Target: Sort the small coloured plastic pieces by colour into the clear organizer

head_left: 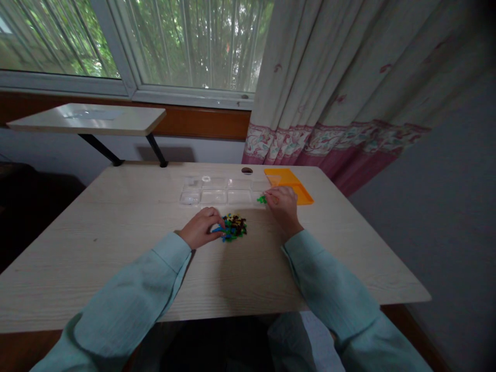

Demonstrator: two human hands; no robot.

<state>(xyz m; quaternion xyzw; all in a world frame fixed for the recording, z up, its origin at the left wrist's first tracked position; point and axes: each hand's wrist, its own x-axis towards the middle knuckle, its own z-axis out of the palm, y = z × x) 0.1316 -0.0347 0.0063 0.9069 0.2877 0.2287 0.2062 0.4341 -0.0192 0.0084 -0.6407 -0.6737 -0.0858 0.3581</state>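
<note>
A small heap of mixed green, blue, yellow and dark pieces (233, 227) lies on the pale wooden table (116, 243). My left hand (200, 227) rests at the heap's left edge, fingers curled and pinching a blue piece. My right hand (282, 204) is further back and to the right, fingers closed on a green piece (262, 199) at the right end of a clear compartment tray (220, 191). Both arms wear light teal sleeves.
An orange flat lid (289, 183) lies behind my right hand. A round cable hole (247, 170) is at the table's back edge. A small raised shelf (89, 119) stands at the back left under the window. A flowered curtain (349, 103) hangs at the right.
</note>
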